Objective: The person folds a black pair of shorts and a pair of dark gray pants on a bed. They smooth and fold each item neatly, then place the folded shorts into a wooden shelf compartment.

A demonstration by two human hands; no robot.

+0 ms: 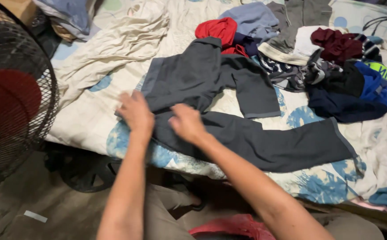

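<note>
While both hands press flat, left hand [135, 113], right hand [187, 123] atop dark grey trousers [247, 133]; fingers spread, gripping nothing.

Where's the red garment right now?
In the head view the red garment lies upper centre on the bed, just beyond the dark grey trousers under both hands, with a light blue piece at its right.

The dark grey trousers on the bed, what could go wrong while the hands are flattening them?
The dark grey fabric trousers lie close to the edge of the cream and blue patterned bedsheet, so they might slide off. One leg reaches toward the pile of mixed coloured clothes and could tangle there. The left hand and right hand look blurred, so creases may stay.
</note>
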